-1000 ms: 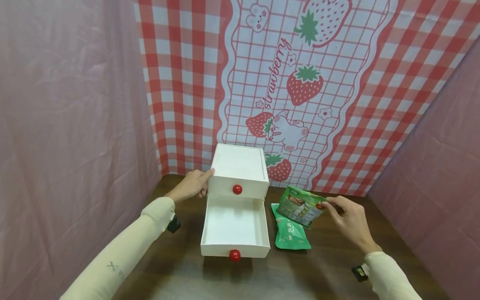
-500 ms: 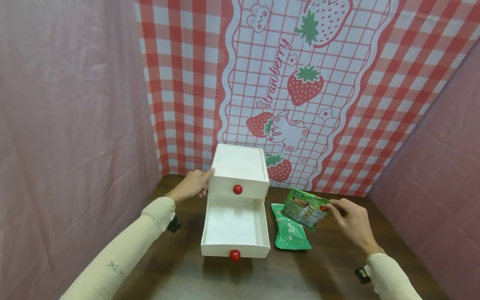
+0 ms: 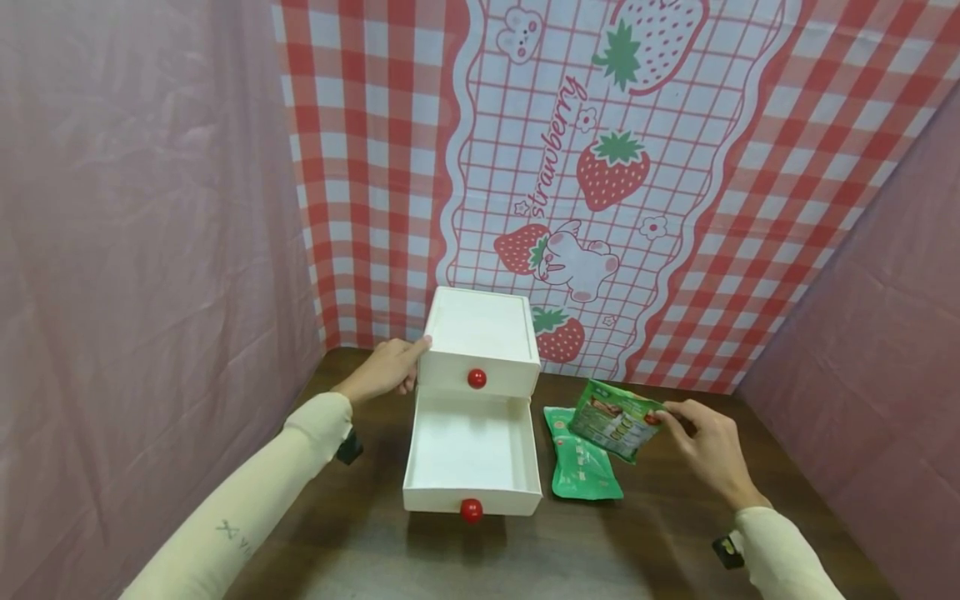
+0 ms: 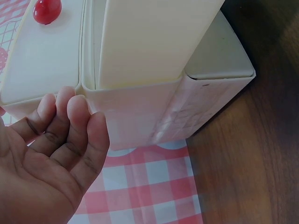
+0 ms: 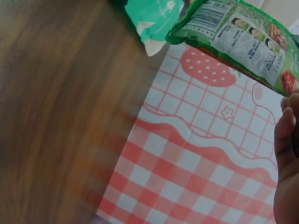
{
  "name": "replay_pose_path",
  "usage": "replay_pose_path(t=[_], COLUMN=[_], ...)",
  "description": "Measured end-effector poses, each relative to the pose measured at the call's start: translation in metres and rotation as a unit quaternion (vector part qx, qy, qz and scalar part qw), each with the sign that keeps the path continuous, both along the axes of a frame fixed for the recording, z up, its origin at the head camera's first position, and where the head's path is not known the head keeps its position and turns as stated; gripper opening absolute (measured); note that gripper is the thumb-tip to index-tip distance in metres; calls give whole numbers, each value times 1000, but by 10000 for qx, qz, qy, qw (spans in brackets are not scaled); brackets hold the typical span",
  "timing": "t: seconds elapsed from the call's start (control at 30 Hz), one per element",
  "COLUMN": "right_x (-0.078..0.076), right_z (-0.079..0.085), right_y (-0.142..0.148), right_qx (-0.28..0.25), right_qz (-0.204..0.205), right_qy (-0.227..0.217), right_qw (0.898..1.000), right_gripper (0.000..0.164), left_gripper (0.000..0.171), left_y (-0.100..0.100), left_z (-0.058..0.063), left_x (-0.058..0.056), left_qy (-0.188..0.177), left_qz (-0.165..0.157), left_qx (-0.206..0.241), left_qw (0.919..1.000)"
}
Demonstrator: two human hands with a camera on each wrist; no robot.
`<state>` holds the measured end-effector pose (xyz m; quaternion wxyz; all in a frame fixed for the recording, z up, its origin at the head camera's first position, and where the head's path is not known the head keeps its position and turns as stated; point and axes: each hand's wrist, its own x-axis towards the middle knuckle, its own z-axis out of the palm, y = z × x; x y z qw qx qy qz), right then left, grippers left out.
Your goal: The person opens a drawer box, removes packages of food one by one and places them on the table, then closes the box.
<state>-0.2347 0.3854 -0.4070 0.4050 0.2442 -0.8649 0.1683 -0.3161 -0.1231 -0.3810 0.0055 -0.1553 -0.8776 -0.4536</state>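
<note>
A small white two-drawer cabinet (image 3: 482, 323) stands near the back, its lower drawer (image 3: 474, 442) pulled out so the bare white floor shows. Beside its left wall is my left hand (image 3: 382, 369), thumb on the top edge; in the left wrist view the loosely bent fingers (image 4: 96, 135) meet the side near the front edge. My right hand (image 3: 711, 450) pinches one corner of a printed green food packet (image 3: 617, 421), which hangs tilted over another green pouch (image 3: 588, 477). The right wrist view shows a barcode and small pictures on the held packet (image 5: 247, 44).
Both green packs are right of the cabinet on the dark wooden table (image 3: 675, 533). A red knob (image 3: 477, 378) marks the upper drawer, another red knob (image 3: 471, 510) the lower. Behind hangs a strawberry-print checked cloth (image 3: 375, 183); pink curtains (image 3: 150, 250) flank both sides.
The right hand has drawn the held packet slightly right and down, uncovering more of the pouch beneath. The left hand and the cabinet hold their places.
</note>
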Motion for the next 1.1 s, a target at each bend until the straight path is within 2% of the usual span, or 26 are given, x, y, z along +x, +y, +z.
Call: replay_pose_path(t=[1.1], right_x=[-11], right_z=[-10], right_y=[12], right_qx=[26], right_qz=[-282], right_qy=[-78], right_qw=[9996], right_gripper=[21], left_gripper=[80], left_y=[0], left_z=[1], left_x=[2], left_qy=[-51], left_qz=[24], left_qx=[14], left_qw=[10000])
